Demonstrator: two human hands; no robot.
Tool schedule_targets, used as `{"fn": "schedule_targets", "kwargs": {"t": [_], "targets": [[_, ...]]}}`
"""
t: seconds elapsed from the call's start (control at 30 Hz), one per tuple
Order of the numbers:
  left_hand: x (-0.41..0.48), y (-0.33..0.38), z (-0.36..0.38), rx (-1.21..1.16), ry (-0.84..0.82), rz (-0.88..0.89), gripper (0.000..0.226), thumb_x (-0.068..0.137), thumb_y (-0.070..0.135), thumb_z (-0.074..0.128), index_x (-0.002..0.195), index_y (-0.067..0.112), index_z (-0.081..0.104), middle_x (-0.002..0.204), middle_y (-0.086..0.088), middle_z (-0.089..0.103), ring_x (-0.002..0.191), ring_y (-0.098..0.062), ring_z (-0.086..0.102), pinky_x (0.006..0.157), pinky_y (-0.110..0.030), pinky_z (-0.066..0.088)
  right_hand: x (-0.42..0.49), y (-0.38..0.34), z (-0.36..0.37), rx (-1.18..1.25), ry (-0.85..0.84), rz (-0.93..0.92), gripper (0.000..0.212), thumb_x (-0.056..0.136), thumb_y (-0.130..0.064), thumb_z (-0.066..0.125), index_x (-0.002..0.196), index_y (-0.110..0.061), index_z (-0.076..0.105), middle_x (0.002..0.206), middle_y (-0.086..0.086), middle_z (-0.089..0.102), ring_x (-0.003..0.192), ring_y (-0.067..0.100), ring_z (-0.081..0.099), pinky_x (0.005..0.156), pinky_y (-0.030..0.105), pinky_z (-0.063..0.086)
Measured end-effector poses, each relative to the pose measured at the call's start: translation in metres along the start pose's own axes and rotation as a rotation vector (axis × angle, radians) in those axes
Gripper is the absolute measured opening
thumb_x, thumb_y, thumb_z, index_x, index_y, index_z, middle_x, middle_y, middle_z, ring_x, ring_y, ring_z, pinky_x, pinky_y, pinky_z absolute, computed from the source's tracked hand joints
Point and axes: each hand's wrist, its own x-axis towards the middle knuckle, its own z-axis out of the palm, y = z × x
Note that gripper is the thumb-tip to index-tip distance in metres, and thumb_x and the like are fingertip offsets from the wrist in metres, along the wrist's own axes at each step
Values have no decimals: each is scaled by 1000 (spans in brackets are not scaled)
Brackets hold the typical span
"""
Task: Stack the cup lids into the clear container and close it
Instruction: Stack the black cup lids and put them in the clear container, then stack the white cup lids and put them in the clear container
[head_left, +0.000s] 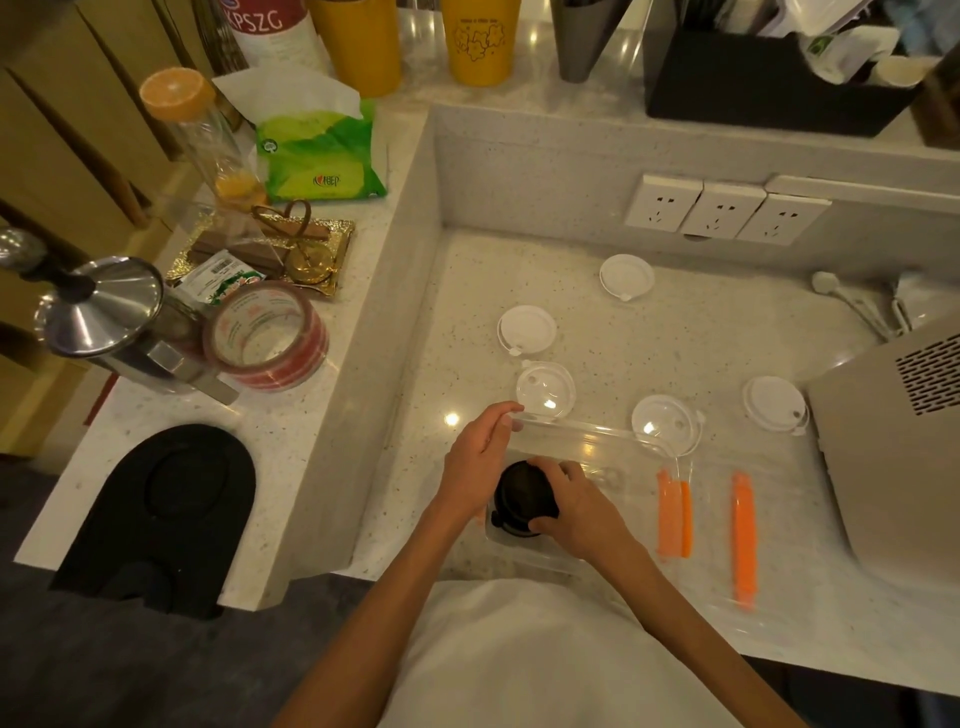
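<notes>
Closest to the lens, a white shirt (519, 654) fills the bottom edge, and two bare forearms reach out from it over the speckled desk (675, 338). The right hand (576, 512) curls its fingers and thumb round a black cup lid (522, 499), which it holds inside the near left end of the clear container (597, 441). The left hand (480, 452) grips the far left corner of the container's rim with curled fingers. An orange latch (672, 514) sits on the container's right end. Just to the right, the container's clear cover (714, 530) lies flat on the desk with its own orange latch (744, 540).

Five more lids lie loose on the desk beyond the container. A clear domed lid (545, 389) sits just behind the left hand, and a second clear domed lid (665, 423) touches the container's far right corner. A white lid (527, 328) lies behind the first dome, another white lid (626, 275) lies nearer the wall sockets (722, 210), and a third white lid (774, 404) rests beside a beige vented machine (893, 457).

On the raised ledge to the left stands a roll of red-printed tape (265, 343), with a green tissue pack (322, 156) further back.
</notes>
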Motion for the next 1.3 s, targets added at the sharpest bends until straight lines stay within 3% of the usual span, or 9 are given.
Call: {"fn": "schedule_targets", "kwargs": {"t": [0.5,0.57,0.63,0.7,0.77,0.9,1.03,1.2,1.3], "targets": [[-1,3,-1,-9,-6,-8,33,103,46,35,124,42,60,109,16,71,112,-6,63,103,-45,50,-10,-4,-6,-43,9,-57,67,85,-33,72,143,-35,39,136,5,40,122,27,48,98,39,50],[-1,3,-2,-10,-11,-11,32,104,45,36,125,40,60,110,15,71,112,-6,63,104,-45,50,-17,-6,-14,31,131,-59,52,90,-32,67,138,-31,49,125,3,50,113,22,54,94,31,50],[-1,2,-2,-16,-17,-15,33,104,45,36,125,40,60,110,15,71,113,-7,63,104,-45,50,-26,-3,-24,109,387,-52,31,93,-26,64,124,-24,62,113,0,58,104,19,57,87,25,46],[-1,2,-2,-18,-30,-19,32,104,45,36,125,40,60,111,16,71,114,-6,62,105,-44,50,-33,7,-36,17,635,-19,25,91,-19,65,115,-23,68,110,2,61,103,23,54,84,28,44],[0,1,-2,-6,-46,-22,31,105,44,36,125,42,59,112,16,70,115,-6,62,105,-43,49,-36,21,-45,-86,726,12,29,89,-16,66,117,-24,68,113,7,60,108,27,48,88,36,44],[2,-2,-2,46,-70,-3,27,108,41,35,124,48,55,117,16,69,116,-4,61,105,-38,49,-39,28,-49,61,739,30,35,90,-12,66,122,-24,64,121,6,57,117,24,41,95,35,41],[6,-4,-4,77,-91,19,30,109,38,35,129,37,58,120,15,69,116,-4,62,105,-38,50,-39,30,-56,22,784,130,38,90,-11,65,125,-24,63,130,7,58,121,30,45,95,41,44],[8,4,-13,110,-137,-1,28,109,34,40,122,30,64,114,15,71,112,-4,64,102,-37,51,-33,56,-83,260,643,107,28,94,-5,54,105,-23,73,107,2,64,99,24,58,82,34,50],[25,19,-21,254,-189,-51,29,106,41,38,106,38,67,97,19,73,94,-6,68,83,-30,53,-18,66,-109,360,609,114,27,96,-9,53,102,-24,74,105,-2,64,90,13,61,77,21,47]]}}
